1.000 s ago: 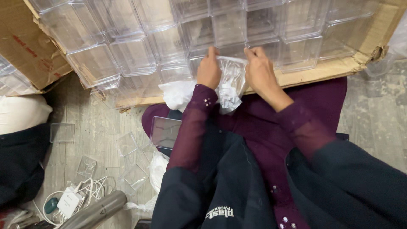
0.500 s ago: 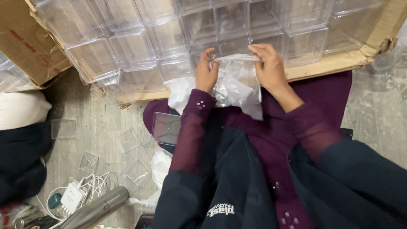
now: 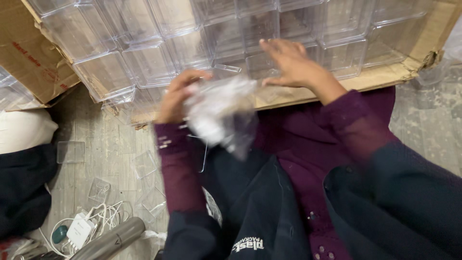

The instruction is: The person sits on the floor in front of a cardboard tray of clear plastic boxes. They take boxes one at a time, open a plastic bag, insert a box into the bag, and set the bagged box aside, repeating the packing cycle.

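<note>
Head view, steeply downward, close over lap

Packed clear boxes (image 3: 202, 33) ahead, perhaps free floor (image 3: 110, 144) left.

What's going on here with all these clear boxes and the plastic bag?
A person sits over a cardboard carton packed with rows of clear square plastic boxes. The left hand grips a crumpled clear plastic bag, held above the lap. The right hand lies flat, fingers spread, on a clear box at the carton's near edge. Loose clear plastic lids and a white charger with cable lie on the floor to the left.
</note>
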The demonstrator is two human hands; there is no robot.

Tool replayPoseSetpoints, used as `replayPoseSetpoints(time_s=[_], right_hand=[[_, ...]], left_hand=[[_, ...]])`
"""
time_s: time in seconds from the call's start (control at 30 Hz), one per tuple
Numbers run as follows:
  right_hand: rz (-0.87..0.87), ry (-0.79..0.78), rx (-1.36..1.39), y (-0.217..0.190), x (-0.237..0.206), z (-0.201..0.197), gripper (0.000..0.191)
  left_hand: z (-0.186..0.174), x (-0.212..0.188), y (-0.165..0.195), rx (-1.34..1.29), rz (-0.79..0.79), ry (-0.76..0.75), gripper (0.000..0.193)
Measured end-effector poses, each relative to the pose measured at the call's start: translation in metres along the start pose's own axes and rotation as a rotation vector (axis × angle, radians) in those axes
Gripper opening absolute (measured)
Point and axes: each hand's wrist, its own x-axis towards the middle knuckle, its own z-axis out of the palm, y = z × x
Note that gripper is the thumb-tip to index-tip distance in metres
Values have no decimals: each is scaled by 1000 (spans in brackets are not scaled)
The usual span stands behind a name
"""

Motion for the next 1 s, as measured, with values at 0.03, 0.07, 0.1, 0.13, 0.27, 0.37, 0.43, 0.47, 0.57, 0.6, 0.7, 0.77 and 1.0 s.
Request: replayPoseSetpoints(time_s=[0.03, 0.07, 0.1, 0.13, 0.27, 0.37, 0.43, 0.47, 0.57, 0.6, 0.7, 0.77, 1.0], right_hand=[[-19, -49, -68, -2, 7, 6, 106], [-37, -100, -134, -4, 10, 11, 115], [-26, -60, -178, -5, 12, 17, 104], [-16, -18, -223, -7, 12, 22, 94], [-27, 210, -136, -9, 6, 28, 38], [-36, 372, -9, -11, 5, 19, 18], [66, 459, 269, -11, 9, 8, 17], [119, 502, 412, -13, 11, 5, 16], [-17, 418, 897, -24, 16, 0, 17], [-21, 368, 918, -30, 15, 3, 17], [-2, 257, 914, -53, 11, 21, 17], [48, 242, 831, -65, 10, 33, 17], [104, 523, 443, -59, -15, 32, 46]], left_hand=[[-15, -16, 20, -92, -3, -82, 40], [-29, -33, 40, -30, -92, -40, 46], [-43, -47, 58, 32, -180, 4, 54], [-57, -51, 71, 462, -386, 131, 55], [-74, -64, 74, 1336, -734, 581, 52], [-53, -48, 36, 1050, -63, 506, 39], [-23, -30, 1, 847, -34, 345, 39], [-6, -15, -19, 590, -71, 314, 50], [40, 9, -60, 7, -148, 113, 76], [51, 13, -69, -267, -212, 35, 84], [67, 12, -86, -606, -358, -96, 103], [67, 14, -91, -629, -389, -193, 115], [70, 12, -95, -844, -388, -184, 111]])
